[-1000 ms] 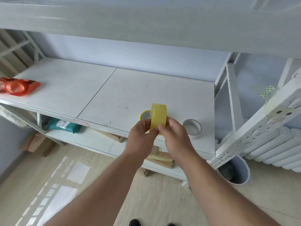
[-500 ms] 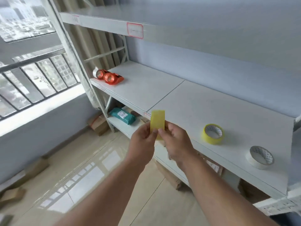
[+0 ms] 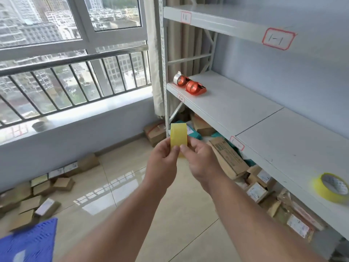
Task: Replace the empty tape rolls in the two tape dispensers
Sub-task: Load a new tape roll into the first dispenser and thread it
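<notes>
While the two orange tape dispensers [image 3: 189, 85] sit untouched on the shelf [image 3: 236, 108] above centre frame, a fresh yellow tape roll [image 3: 178, 138] is pinched edge-on at mid-frame between the left hand [image 3: 162, 163] and right hand [image 3: 203, 161]. Judged as carrying; next, a dispenser must be reached and its spent core removed.

You have turned left: the dispensers [image 3: 189, 86] now sit ahead, the spare yellow roll [image 3: 331, 187] far right.
</notes>
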